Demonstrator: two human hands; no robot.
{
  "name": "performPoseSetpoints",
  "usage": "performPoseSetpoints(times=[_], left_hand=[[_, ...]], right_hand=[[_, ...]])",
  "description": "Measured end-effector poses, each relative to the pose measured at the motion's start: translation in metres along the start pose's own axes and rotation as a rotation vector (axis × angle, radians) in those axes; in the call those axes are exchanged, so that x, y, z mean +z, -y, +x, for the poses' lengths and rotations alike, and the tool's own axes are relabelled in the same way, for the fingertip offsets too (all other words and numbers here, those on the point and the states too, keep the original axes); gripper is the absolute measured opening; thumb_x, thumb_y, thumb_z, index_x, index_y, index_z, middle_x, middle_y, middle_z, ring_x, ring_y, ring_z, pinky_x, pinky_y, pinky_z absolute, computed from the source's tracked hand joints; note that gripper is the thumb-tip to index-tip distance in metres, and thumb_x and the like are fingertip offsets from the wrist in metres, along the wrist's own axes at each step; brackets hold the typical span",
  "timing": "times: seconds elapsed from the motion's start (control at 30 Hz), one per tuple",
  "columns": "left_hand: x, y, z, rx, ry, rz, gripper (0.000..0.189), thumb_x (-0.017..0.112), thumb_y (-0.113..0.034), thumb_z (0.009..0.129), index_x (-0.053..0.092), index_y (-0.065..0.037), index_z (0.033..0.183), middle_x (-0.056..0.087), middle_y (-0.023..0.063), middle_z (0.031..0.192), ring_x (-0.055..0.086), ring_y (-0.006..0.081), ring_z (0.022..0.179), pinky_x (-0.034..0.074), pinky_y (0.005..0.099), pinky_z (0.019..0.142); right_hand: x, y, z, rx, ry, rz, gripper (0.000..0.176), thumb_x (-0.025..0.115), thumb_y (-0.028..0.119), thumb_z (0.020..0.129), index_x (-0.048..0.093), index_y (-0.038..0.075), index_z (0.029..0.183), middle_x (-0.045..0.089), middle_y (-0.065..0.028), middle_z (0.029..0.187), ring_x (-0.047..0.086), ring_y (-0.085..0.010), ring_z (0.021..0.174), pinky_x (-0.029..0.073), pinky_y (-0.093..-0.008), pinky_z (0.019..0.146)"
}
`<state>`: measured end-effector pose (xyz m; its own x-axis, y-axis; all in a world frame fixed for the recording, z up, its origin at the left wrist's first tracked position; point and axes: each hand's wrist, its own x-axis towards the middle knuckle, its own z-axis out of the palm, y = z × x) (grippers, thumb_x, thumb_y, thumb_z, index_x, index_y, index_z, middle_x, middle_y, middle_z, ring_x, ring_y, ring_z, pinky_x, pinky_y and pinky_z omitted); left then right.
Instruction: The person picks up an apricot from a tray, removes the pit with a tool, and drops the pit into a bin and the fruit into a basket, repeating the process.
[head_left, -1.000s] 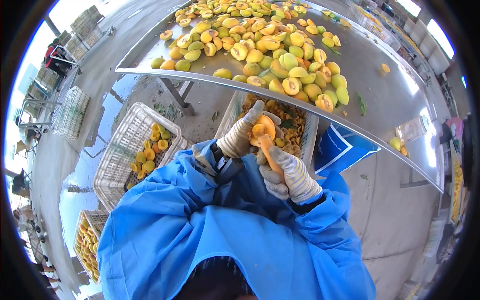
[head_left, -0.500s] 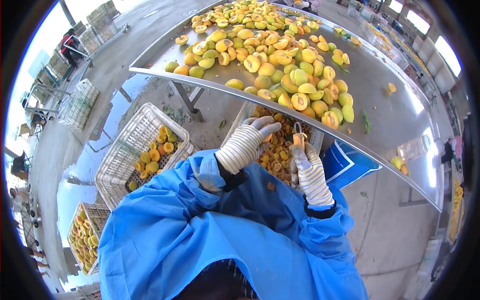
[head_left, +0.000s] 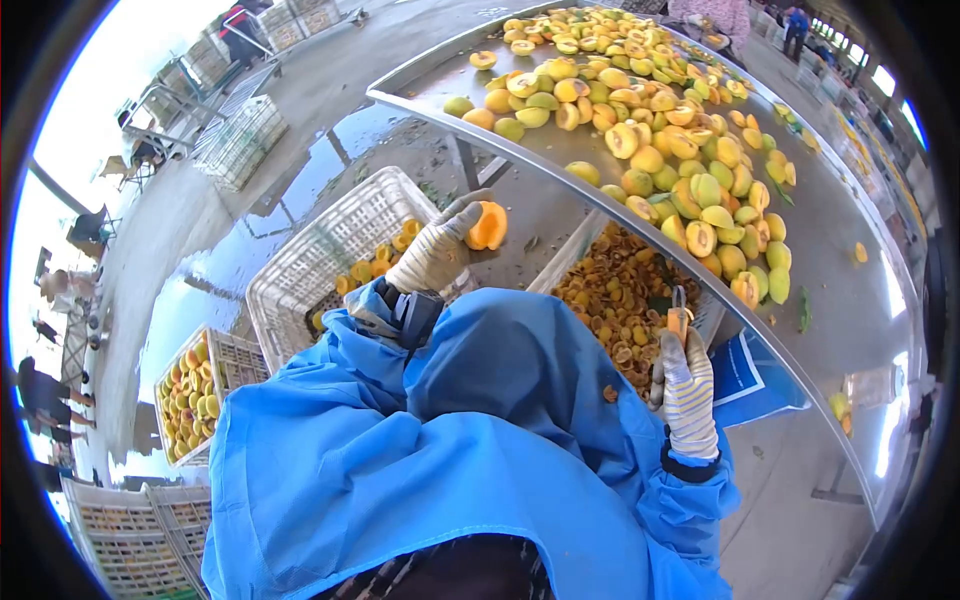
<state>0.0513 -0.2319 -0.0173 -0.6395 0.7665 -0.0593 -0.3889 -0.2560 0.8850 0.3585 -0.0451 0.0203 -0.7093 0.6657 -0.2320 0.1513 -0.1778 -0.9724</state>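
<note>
My left hand [head_left: 437, 248], in a striped glove, holds an orange fruit half [head_left: 487, 226], its cut face showing, beside a white crate [head_left: 345, 215] with some halves in it. In my gloved right hand [head_left: 686, 385] is a small tool [head_left: 679, 315] with an orange handle and a metal loop pointing up. That hand is just below the edge of the metal table [head_left: 560, 160], where whole and halved yellow-green fruit [head_left: 690, 160] lies heaped. Between my hands, under the table edge, a crate holds many small brownish pieces [head_left: 615, 300].
A blue bag [head_left: 740, 375] is beside my right hand, below the table. Another crate of fruit [head_left: 190, 400] and stacked crates [head_left: 140, 535] stand at the lower left. People are in the background, one in pink [head_left: 712, 22] across the table.
My left hand has moved left, away from the tool and the crate of pieces, with the fruit half now plainly visible. The view has shifted left. My right hand still holds the tool.
</note>
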Motion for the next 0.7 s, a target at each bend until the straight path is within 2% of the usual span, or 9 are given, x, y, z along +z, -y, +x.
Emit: performPoseSetpoints(times=[0.07, 0.13, 0.17, 0.27, 0.33, 0.47, 0.53, 0.57, 0.7], left_hand=[[-0.031, -0.012, -0.007, 0.072, -0.215, 0.364, 0.05, 0.065, -0.031, 0.095, 0.05, -0.01, 0.138, 0.059, 0.0092, 0.124, 0.062, 0.021, 0.105, 0.053, 0.0364, 0.09], [-0.077, -0.004, 0.001, 0.213, -0.392, 0.909, 0.047, 0.068, -0.026, 0.093, 0.054, -0.01, 0.134, 0.057, 0.0085, 0.126, 0.059, 0.0202, 0.107, 0.051, 0.0339, 0.089], [-0.096, -0.004, 0.006, 0.25, -0.428, 1.079, 0.047, 0.071, -0.024, 0.089, 0.057, -0.009, 0.131, 0.056, 0.0129, 0.13, 0.055, 0.0257, 0.117, 0.047, 0.0358, 0.096], [-0.087, -0.005, 0.021, 0.441, -0.544, 1.39, 0.045, 0.072, -0.021, 0.087, 0.06, -0.008, 0.128, 0.054, 0.0176, 0.134, 0.05, 0.0307, 0.126, 0.042, 0.0396, 0.103], [-0.057, -0.012, 0.043, 0.554, -0.392, 1.381, 0.046, 0.072, -0.018, 0.084, 0.061, -0.008, 0.127, 0.055, 0.0184, 0.133, 0.05, 0.0354, 0.126, 0.041, 0.0401, 0.105], [0.018, -0.01, 0.112, 0.643, -0.031, 1.178, 0.051, 0.073, -0.012, 0.081, 0.058, -0.008, 0.13, 0.056, 0.0168, 0.132, 0.056, 0.0325, 0.118, 0.044, 0.0372, 0.102], [0.045, 0.008, 0.168, 0.694, 0.04, 1.197, 0.054, 0.069, -0.004, 0.081, 0.056, -0.008, 0.133, 0.055, 0.0164, 0.134, 0.056, 0.0331, 0.118, 0.045, 0.0372, 0.102], [0.061, 0.008, 0.191, 0.699, 0.061, 1.298, 0.057, 0.067, -0.001, 0.08, 0.053, -0.009, 0.135, 0.053, 0.0164, 0.137, 0.055, 0.0346, 0.12, 0.045, 0.0379, 0.102], [0.113, 0.005, 0.257, 0.634, 0.24, 1.63, 0.075, 0.058, 0.008, 0.076, 0.04, -0.013, 0.146, 0.043, 0.0154, 0.148, 0.051, 0.0365, 0.126, 0.044, 0.0413, 0.105]], right_hand=[[0.003, 0.0, 0.0, 0.01, -0.008, 0.004, 0.03, 0.061, 0.038, 0.097, 0.052, 0.009, 0.1, 0.043, 0.0035, 0.055, 0.04, -0.0055, 0.041, 0.033, -0.0218, 0.038], [0.005, 0.0, -0.001, 0.006, -0.035, -0.045, 0.03, 0.061, 0.038, 0.097, 0.052, 0.009, 0.099, 0.043, 0.0033, 0.055, 0.04, -0.0054, 0.041, 0.033, -0.0216, 0.038], [0.006, 0.0, -0.001, 0.014, -0.034, -0.032, 0.031, 0.063, 0.037, 0.096, 0.052, 0.008, 0.099, 0.044, 0.003, 0.056, 0.04, -0.0052, 0.041, 0.033, -0.0214, 0.038], [0.01, 0.002, 0.002, 0.021, -0.033, -0.032, 0.031, 0.064, 0.037, 0.096, 0.052, 0.008, 0.099, 0.044, 0.0029, 0.057, 0.04, -0.0052, 0.041, 0.034, -0.0212, 0.038], [0.013, 0.005, 0.002, 0.023, -0.017, -0.031, 0.031, 0.064, 0.037, 0.095, 0.052, 0.008, 0.098, 0.045, 0.0027, 0.058, 0.041, -0.005, 0.042, 0.034, -0.0212, 0.038], [0.012, 0.006, 0.002, 0.032, -0.002, -0.053, 0.032, 0.063, 0.038, 0.096, 0.052, 0.008, 0.097, 0.045, 0.0026, 0.06, 0.041, -0.0051, 0.043, 0.034, -0.0218, 0.039], [0.009, 0.0, 0.003, -0.003, 0.008, -0.055, 0.033, 0.063, 0.038, 0.096, 0.052, 0.008, 0.098, 0.045, 0.0028, 0.061, 0.041, -0.0049, 0.044, 0.034, -0.0219, 0.039], [0.007, -0.002, 0.004, -0.018, 0.014, -0.074, 0.034, 0.063, 0.04, 0.095, 0.054, 0.007, 0.1, 0.046, 0.003, 0.063, 0.042, -0.0047, 0.048, 0.035, -0.021, 0.042], [-0.001, -0.018, 0.013, -0.16, 0.001, -0.262, 0.041, 0.063, 0.04, 0.095, 0.057, 0.001, 0.107, 0.057, -0.0049, 0.071, 0.051, -0.0146, 0.061, 0.043, -0.0298, 0.055]])
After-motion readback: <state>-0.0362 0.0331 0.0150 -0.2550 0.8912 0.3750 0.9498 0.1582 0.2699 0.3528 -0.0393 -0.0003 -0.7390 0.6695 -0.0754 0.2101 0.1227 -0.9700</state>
